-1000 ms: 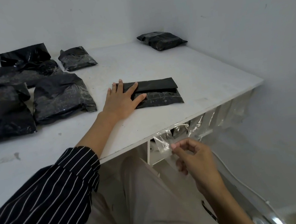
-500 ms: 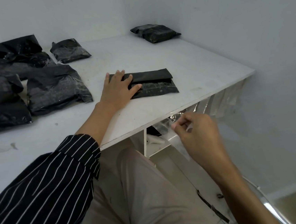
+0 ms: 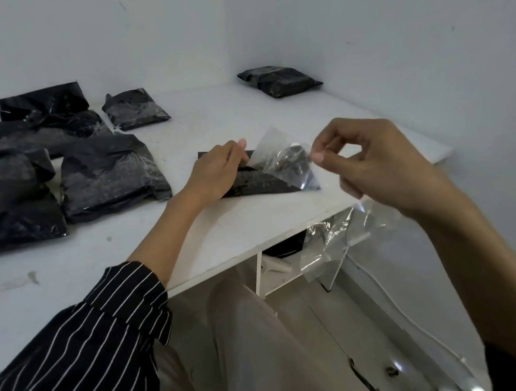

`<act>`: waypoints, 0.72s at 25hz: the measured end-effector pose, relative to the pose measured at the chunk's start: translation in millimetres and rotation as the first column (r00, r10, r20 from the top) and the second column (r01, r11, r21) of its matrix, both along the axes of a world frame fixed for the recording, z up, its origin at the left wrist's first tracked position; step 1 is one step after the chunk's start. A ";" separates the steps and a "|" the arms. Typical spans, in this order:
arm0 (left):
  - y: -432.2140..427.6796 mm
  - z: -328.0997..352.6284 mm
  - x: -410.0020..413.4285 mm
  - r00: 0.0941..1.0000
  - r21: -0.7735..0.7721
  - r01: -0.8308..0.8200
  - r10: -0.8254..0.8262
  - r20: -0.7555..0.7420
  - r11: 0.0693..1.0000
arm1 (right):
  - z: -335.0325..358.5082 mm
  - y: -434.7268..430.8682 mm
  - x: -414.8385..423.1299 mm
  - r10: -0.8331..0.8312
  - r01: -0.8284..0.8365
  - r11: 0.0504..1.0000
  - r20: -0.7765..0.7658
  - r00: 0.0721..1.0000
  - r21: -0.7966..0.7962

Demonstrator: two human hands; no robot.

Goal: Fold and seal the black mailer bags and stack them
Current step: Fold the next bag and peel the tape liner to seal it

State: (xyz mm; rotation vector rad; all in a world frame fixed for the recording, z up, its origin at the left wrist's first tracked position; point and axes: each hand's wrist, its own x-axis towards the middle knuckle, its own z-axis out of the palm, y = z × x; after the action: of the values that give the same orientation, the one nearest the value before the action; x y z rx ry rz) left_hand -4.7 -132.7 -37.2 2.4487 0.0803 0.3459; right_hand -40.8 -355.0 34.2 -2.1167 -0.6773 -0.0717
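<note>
Above the tabletop's near edge, the right hand (image 3: 383, 164) pinches one end of a strip of clear tape (image 3: 278, 154) between thumb and forefinger, its other fingers (image 3: 349, 186) curled loosely. The glossy, crinkled strip stretches left to the left hand (image 3: 216, 172), whose bent fingers press on the left end of the folded mailer bag (image 3: 256, 187). One fingertip touches the tape's corner; whether it pinches the tape I cannot tell. The bag, a flat matte-black rectangle, lies near the front edge of the smooth white tabletop (image 3: 211, 118). More shiny tape strips (image 3: 326, 236) hang from that edge. Wrinkled black plastic bags (image 3: 106, 175) crowd the left side, and one sealed bag (image 3: 280, 79) sits in the far corner against plain pale walls (image 3: 391, 25).
</note>
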 end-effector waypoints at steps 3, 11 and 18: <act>9.6 13.6 -2.8 0.987 -0.506 0.008 -0.088 -0.135 0.863 | 4.0 19.2 46.1 0.077 -0.073 0.989 0.026 0.997 -0.128; 14.7 9.9 -0.4 0.986 -0.535 0.130 -0.168 -0.022 0.835 | -6.8 73.4 112.3 0.121 -0.132 0.947 -0.055 0.991 -0.292; 16.4 -1.4 3.5 0.993 -0.379 0.053 -0.088 -0.074 0.924 | -9.0 93.2 122.5 0.022 -0.051 0.970 -0.123 0.992 -0.239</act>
State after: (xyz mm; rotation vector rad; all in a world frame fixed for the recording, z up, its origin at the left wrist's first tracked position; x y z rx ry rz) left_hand -1.2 -116.4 -38.6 2.0771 0.0881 0.1682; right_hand 81.8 -261.8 25.2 -2.3194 -0.6808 0.1652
